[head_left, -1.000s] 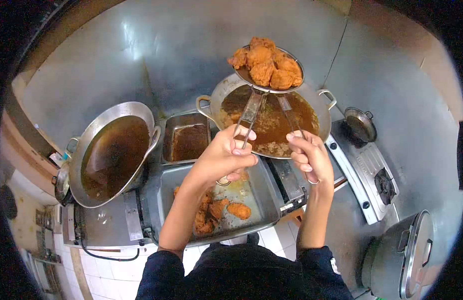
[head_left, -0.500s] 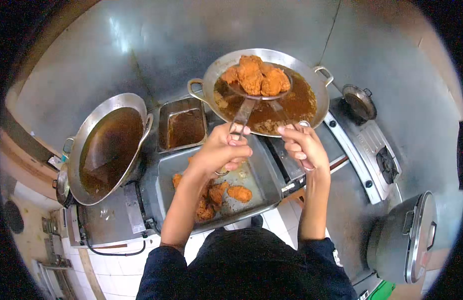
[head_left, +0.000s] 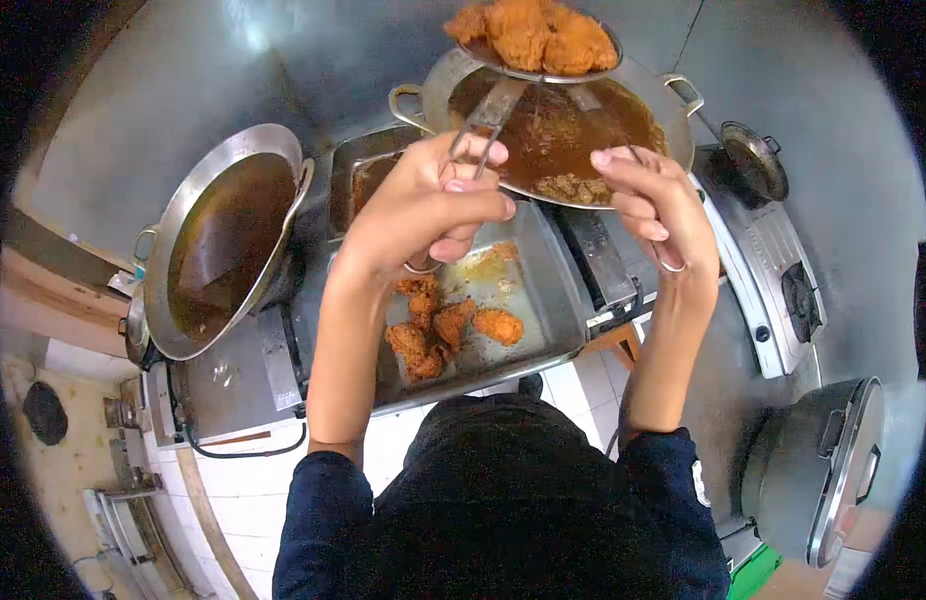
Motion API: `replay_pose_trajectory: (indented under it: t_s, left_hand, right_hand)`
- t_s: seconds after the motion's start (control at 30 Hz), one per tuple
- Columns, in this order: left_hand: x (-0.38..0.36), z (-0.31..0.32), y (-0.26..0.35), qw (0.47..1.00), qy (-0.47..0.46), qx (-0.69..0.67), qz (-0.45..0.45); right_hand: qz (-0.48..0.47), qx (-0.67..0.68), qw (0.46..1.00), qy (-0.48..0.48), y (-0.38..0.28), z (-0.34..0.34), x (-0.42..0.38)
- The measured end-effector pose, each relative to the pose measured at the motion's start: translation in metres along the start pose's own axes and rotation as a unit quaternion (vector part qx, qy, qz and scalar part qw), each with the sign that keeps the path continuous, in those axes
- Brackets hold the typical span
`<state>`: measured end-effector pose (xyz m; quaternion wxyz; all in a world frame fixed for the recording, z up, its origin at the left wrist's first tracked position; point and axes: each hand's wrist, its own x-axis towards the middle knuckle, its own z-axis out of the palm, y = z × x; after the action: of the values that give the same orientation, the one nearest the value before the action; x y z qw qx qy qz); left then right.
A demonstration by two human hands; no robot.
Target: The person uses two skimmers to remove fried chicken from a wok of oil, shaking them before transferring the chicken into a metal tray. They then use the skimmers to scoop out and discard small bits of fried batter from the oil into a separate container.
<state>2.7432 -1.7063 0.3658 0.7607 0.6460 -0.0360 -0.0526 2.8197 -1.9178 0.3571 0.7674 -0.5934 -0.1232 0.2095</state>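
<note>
In the head view, we held a handle in our curled left hand [head_left: 423, 205] and another in our loosely closed right hand [head_left: 663, 205]. The round metal strainers [head_left: 543, 74] carried craggy, golden-orange fried pieces [head_left: 533, 35], heaped above the wide pan [head_left: 438, 90] of brown, partly frothy oil [head_left: 548, 125].

No text, label, brand, number or sign can be read in the head view. A pale patch is seen on the right sleeve [head_left: 700, 483], but any print on it is too small and blurred to be made out. Faint marks are also shown on the lid [head_left: 845, 480] of the large pot [head_left: 793, 465] and on the stove front [head_left: 615, 318], all illegible.
</note>
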Motion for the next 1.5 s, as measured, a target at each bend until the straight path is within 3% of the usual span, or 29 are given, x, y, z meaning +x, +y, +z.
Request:
replay_pose_trajectory:
  t_s: [0.13, 0.3, 0.43, 0.47, 0.63, 1.0, 1.37, 1.5]
  left_hand:
    - [-0.003, -0.010, -0.017, 0.997, -0.033, -0.038, -0.055]
    - [-0.007, -0.007, -0.015, 0.997, -0.028, -0.038, -0.057]
    - [-0.009, -0.005, 0.008, 1.000, -0.014, 0.014, -0.014]
    - [-0.009, -0.007, 0.013, 0.999, -0.008, 0.046, 0.003]
    - [-0.007, -0.007, 0.024, 0.998, -0.004, 0.052, 0.027]
    - [-0.002, 0.012, -0.014, 0.997, 0.012, 0.050, -0.062]
    - [-0.006, 0.007, 0.017, 0.995, 0.010, 0.086, 0.042]
    - [-0.007, 0.013, 0.013, 0.996, 0.020, 0.086, 0.029]
  right_hand:
    - [0.033, -0.004, 0.999, 0.015, 0.019, -0.002, -0.006]
    - [0.039, -0.030, 0.999, 0.016, 0.022, -0.008, -0.009]
    - [0.007, -0.064, 0.997, 0.034, -0.003, 0.007, -0.013]
    - [-0.010, -0.028, 0.999, -0.012, -0.003, 0.002, -0.007]
    - [-0.046, 0.013, 0.998, -0.031, -0.010, 0.000, 0.000]
    - [0.039, -0.005, 0.999, 0.018, 0.020, -0.009, -0.010]
    - [-0.050, 0.010, 0.998, -0.039, -0.014, 0.001, -0.007]
    - [-0.041, 0.015, 0.999, -0.027, -0.009, 0.000, -0.005]
